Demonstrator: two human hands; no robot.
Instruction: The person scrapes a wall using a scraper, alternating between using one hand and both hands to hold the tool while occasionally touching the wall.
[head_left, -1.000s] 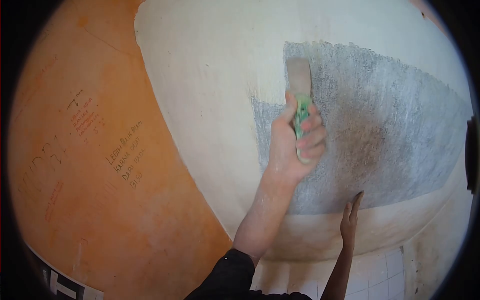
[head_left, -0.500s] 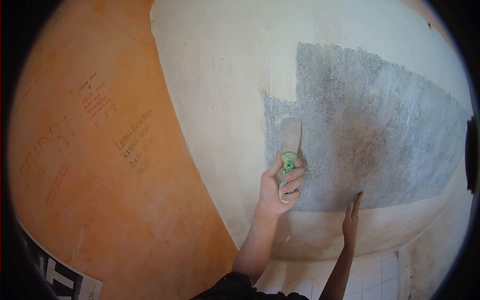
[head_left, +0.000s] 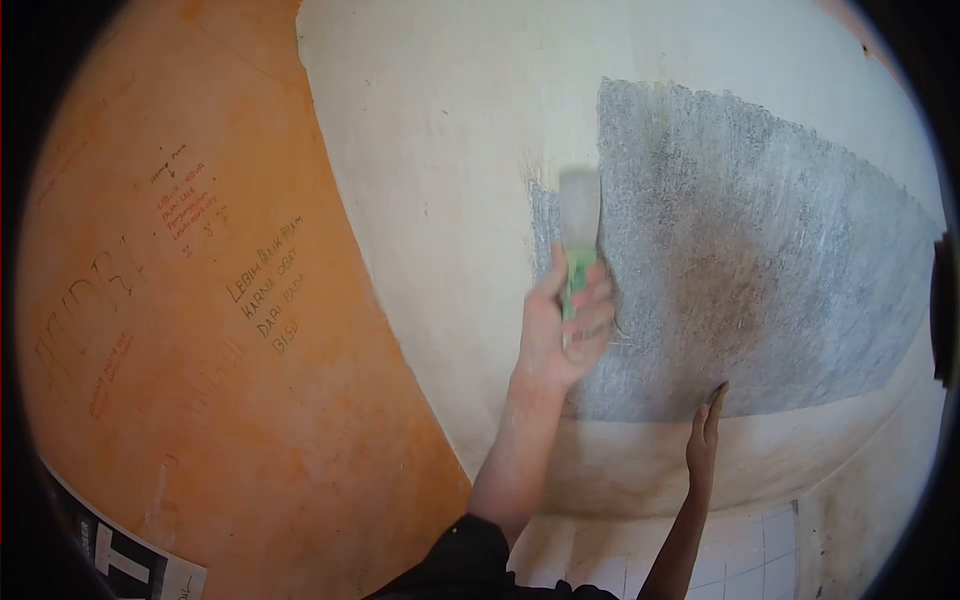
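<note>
My left hand [head_left: 570,325] is wrapped round the green handle of a scraper [head_left: 580,215], its broad metal blade pointing up and blurred by motion. The blade lies over the left edge of a rough grey patch [head_left: 760,270] on the whitish wall [head_left: 450,190]. Lower down and to the right, my right hand [head_left: 706,430] rests against the wall at the patch's lower edge, fingers stretched upward, seen from the side and holding nothing visible.
An orange wall [head_left: 200,400] with handwriting fills the left side. At the lower left is a black and white poster [head_left: 125,560]. White tiles [head_left: 740,560] show below, and a dark object [head_left: 942,310] stands at the right edge.
My left hand and the scraper have moved up along the wall, so the blade reaches above the small notch at the patch's left edge. My right hand stays in place.
</note>
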